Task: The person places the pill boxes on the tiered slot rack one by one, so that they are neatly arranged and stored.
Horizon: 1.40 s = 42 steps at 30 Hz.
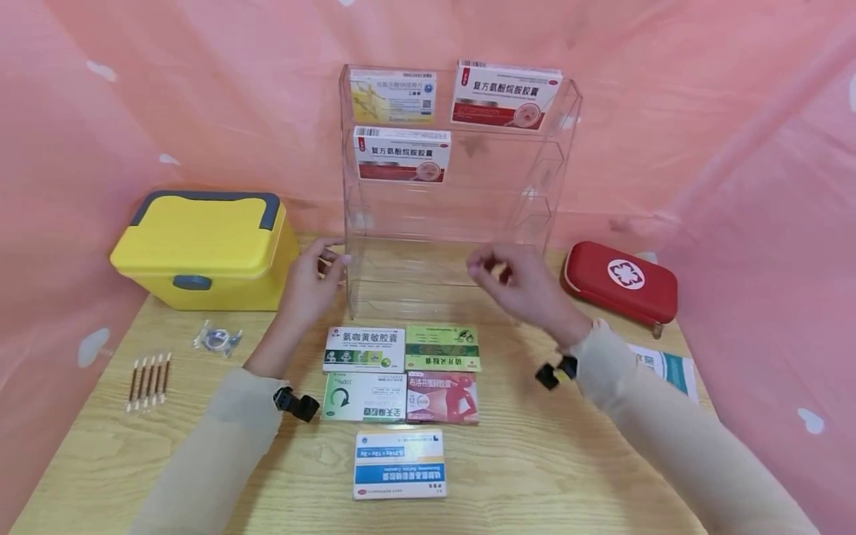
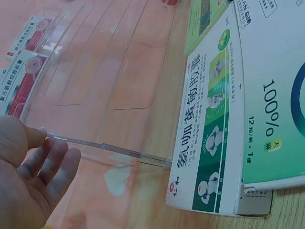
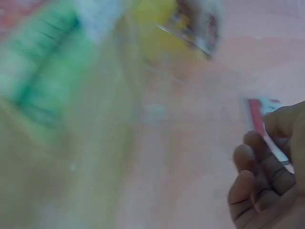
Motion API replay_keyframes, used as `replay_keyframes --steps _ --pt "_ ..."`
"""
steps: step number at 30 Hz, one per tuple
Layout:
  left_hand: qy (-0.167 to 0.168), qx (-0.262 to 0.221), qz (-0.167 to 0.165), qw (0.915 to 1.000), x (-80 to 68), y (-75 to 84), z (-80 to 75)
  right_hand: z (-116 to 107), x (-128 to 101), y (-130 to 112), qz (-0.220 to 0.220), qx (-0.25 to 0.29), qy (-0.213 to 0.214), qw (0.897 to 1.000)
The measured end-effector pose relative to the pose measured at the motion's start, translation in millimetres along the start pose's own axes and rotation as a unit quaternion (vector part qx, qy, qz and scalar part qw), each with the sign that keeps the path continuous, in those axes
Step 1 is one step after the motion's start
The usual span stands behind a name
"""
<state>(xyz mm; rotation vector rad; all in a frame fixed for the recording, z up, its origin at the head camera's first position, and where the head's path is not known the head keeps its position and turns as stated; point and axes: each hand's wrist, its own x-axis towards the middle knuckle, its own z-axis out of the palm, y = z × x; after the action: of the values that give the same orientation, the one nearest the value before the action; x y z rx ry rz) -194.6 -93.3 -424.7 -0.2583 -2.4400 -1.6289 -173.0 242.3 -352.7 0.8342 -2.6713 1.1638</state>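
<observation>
A clear acrylic shelf rack (image 1: 461,223) stands at the back of the wooden table (image 1: 568,461). Its upper tiers hold a yellow-white box (image 1: 393,96) and two red-white boxes (image 1: 506,95) (image 1: 401,154). My left hand (image 1: 321,271) touches the rack's lower left edge (image 2: 109,147) with relaxed, nearly straight fingers (image 2: 52,162). My right hand (image 1: 498,271) hovers in front of the rack's lower tiers, fingers loosely curled and holding nothing. The right wrist view is blurred and shows only curled fingers (image 3: 259,176). Several medicine boxes lie flat before me, nearest my left hand a white-green box (image 1: 364,349) (image 2: 209,129).
A yellow lidded case (image 1: 207,249) sits at the left and a red first-aid pouch (image 1: 622,281) at the right. Cotton swabs (image 1: 148,380) and a small plastic packet (image 1: 217,339) lie near the left edge, a paper leaflet (image 1: 669,368) at the right. Pink sheeting surrounds the table.
</observation>
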Motion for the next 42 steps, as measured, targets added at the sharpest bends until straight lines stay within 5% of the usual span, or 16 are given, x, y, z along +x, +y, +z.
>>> replay_keyframes --steps 6,12,32,42 --pt "-0.002 -0.005 -0.005 1.0000 -1.7 2.1 -2.6 37.0 -67.8 26.9 0.106 -0.043 -0.057 0.992" --pt "-0.003 -0.012 0.004 0.9999 -2.0 -0.1 0.3 62.0 -90.6 47.4 0.163 -0.055 -0.076 0.982" --pt "-0.001 -0.004 0.004 1.0000 -3.8 1.2 0.6 64.9 -100.6 55.9 0.165 -0.049 -0.091 0.981" --pt "-0.001 0.000 -0.008 1.0000 -5.0 2.5 1.2 61.3 -107.5 55.2 0.093 -0.067 0.037 0.993"
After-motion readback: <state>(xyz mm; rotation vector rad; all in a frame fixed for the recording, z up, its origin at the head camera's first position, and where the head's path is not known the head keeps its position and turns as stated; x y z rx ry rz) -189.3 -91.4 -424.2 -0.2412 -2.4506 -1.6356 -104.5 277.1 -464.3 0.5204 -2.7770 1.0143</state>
